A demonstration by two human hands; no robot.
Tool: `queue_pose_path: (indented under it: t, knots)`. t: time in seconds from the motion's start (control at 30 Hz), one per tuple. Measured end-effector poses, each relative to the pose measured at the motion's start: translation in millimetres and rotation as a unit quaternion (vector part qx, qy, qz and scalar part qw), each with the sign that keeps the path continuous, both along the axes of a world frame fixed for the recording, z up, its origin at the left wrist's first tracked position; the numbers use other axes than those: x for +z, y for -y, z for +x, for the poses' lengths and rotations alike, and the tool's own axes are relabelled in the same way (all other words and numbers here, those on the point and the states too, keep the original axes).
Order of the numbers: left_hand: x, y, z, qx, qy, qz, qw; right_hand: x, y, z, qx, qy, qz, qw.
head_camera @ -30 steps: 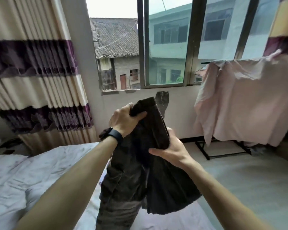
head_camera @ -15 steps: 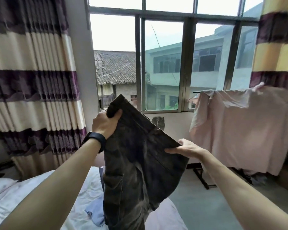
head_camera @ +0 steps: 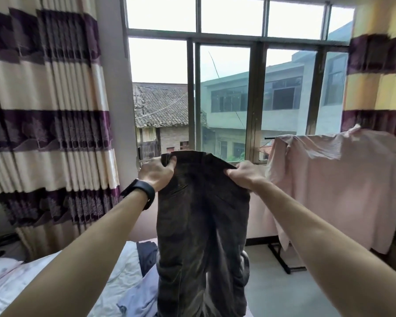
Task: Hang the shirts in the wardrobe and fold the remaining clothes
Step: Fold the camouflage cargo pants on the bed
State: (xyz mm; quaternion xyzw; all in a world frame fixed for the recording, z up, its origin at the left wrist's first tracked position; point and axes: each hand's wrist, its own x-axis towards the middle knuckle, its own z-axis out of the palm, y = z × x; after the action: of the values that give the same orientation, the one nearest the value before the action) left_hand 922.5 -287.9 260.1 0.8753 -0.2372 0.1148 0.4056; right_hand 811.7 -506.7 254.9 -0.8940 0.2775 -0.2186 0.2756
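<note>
dark trousers (head_camera: 201,225) hang at centre, in front of the window (head_camera: 226,99) at 12 o'clock. left grip (head_camera: 157,173) and right grip (head_camera: 246,173) each pinch a waistband corner. white bed (head_camera: 32,277) at 7 o'clock, striped curtain (head_camera: 44,110) at 9, pink shirt (head_camera: 341,184) draped over a rack at 3, grey floor (head_camera: 284,294) at 5.

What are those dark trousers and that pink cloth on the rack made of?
Dark brown trousers: likely heavy cotton twill or denim, matte, with faded streaks and stitched seams. Pale pink cloth draped on the rack: seemingly thin cotton, matte and crinkled.
</note>
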Motion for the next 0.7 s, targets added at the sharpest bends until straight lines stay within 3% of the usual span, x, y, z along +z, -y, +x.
queue_pose_path:
  t: [0.13, 0.3, 0.47, 0.6, 0.7]
  knots:
    - [17.9, 5.0, -10.7, -0.015, -0.022, -0.072, 0.997, 45.3, -27.6, 1.7, -0.009, 0.019, -0.058, 0.998]
    - [41.6, 9.1, -13.9, -0.091, -0.086, -0.213, 0.969, 79.5, -47.8, 7.7, 0.009, 0.095, -0.024, 0.995]
    - [56.8, 18.0, -32.5, -0.207, -0.155, -0.266, 0.929, 83.4, -58.2, 5.9, 0.069, 0.153, 0.145, 0.975]
    - [51.1, 21.9, -42.7, -0.214, -0.186, -0.282, 0.917, 73.4, -64.5, -6.4, 0.095, 0.177, 0.228, 0.952]
    - [49.4, 21.0, -40.2, -0.222, -0.213, -0.27, 0.912, 68.6, -67.2, -14.2, 0.108, 0.206, 0.329, 0.915]
